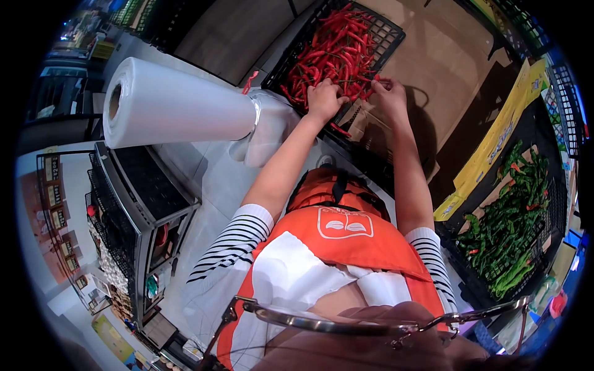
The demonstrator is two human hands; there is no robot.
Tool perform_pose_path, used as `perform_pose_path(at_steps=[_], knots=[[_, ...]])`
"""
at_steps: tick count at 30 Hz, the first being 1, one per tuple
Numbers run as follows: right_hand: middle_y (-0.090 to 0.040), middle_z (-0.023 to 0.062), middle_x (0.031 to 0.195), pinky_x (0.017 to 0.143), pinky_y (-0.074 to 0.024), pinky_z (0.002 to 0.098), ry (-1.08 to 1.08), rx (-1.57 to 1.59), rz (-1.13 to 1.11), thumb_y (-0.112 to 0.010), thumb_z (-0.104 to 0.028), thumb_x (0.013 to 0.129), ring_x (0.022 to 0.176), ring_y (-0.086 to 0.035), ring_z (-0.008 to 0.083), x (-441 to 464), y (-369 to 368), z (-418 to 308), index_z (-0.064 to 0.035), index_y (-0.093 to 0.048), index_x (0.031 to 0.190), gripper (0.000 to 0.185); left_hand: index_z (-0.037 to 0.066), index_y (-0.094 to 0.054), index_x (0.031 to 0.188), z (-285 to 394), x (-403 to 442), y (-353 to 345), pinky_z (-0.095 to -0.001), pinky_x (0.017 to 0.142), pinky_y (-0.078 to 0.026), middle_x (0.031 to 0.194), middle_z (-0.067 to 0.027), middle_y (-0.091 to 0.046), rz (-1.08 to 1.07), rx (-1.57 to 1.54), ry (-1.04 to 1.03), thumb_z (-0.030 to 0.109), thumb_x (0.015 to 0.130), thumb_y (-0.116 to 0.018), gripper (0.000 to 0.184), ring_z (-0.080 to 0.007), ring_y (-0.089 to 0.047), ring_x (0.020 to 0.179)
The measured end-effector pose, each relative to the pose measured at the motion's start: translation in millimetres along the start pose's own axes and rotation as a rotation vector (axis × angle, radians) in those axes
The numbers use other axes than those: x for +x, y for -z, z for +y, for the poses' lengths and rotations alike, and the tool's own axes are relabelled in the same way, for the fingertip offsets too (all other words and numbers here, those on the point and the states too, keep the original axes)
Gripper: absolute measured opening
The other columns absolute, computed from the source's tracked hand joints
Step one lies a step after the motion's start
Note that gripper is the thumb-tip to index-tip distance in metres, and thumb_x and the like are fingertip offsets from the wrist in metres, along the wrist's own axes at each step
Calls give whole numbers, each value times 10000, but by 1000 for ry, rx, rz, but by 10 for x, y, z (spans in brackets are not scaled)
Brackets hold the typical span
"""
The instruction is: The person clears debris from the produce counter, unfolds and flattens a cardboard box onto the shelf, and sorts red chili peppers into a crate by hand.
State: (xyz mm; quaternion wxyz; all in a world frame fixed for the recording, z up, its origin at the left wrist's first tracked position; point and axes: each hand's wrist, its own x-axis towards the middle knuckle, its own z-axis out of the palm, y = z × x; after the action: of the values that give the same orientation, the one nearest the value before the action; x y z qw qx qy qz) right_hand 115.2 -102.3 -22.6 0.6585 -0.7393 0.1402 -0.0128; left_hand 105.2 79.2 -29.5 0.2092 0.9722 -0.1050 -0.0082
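Many red chillies (331,54) under and beyond the left grip (325,100)

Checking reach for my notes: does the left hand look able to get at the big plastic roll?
Probably yes: the left hand is at the red chilies, and the plastic roll is off to its left, with nothing visible blocking the way between them.

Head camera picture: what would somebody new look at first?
Probably the bright red chilies in the black crate at the top, with the left hand and right hand at its near edge. Next, maybe the orange apron in the middle and the big plastic roll on the left.
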Motion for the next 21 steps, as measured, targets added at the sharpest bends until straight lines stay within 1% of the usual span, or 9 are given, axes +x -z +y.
perform_pose_path(at_steps=[5,8,11,14,16,18,19,20,21], knots=[[-613,64,752,599,-457,237,42,18,13,-667,-136,744,666,-574,107,-22,19,107,22,-556,942,276,108,-670,787,66,37,-106,-399,718,-365,857,-68,-551,76,47,54,430,664,-676,345,-244,-548,894],[-615,66,756,604,-457,237,23,-8,24,-667,-133,743,666,-573,104,-151,66,10,23,-560,935,269,99,-664,762,116,31,-112,-398,711,-361,849,-66,-551,102,38,80,433,660,-677,349,-241,-546,893],[-616,64,759,610,-454,232,11,-29,38,-660,-125,750,666,-569,98,-220,120,-21,21,-564,933,253,107,-660,733,136,31,-104,-395,709,-359,862,-58,-555,103,22,99,402,670,-679,302,-238,-546,899],[-613,58,760,609,-446,222,27,19,40,-651,-126,763,662,-561,90,-239,175,78,18,-565,943,246,118,-662,734,66,46,-118,-411,746,-339,893,-64,-557,65,-77,111,326,665,-684,220,-236,-525,922],[-611,53,764,604,-438,214,8,52,44,-645,-133,772,660,-555,84,-280,217,101,15,-562,958,252,129,-659,724,68,22,5,-418,778,-345,871,-60,-571,23,-130,137,330,633,-645,221,-231,-538,922],[-609,51,774,598,-434,217,-37,65,47,-641,-141,776,671,-553,82,-335,249,116,17,-553,979,272,113,-658,750,37,-37,151,-379,708,-396,831,-45,-579,-4,-173,107,362,641,-643,272,-221,-569,846],[-608,49,779,594,-432,218,-60,72,47,-639,-146,779,676,-552,80,-372,260,120,18,-548,990,282,97,-652,758,-11,-44,177,-344,711,-410,808,-54,-570,-12,-251,97,359,640,-656,288,-205,-566,826],[-607,49,784,598,-431,220,-98,86,38,-636,-148,781,684,-552,82,-416,266,121,17,-544,1000,289,69,-641,748,-44,-80,238,-327,697,-421,802,-64,-558,-45,-338,74,313,682,-639,252,-188,-560,800],[-606,49,790,601,-429,221,-137,100,29,-633,-151,784,691,-552,84,-471,263,93,16,-540,1010,296,54,-626,731,-66,-119,320,-334,737,-421,866,-80,-575,-75,-498,35,272,698,-626,221,-196,-570,842]])
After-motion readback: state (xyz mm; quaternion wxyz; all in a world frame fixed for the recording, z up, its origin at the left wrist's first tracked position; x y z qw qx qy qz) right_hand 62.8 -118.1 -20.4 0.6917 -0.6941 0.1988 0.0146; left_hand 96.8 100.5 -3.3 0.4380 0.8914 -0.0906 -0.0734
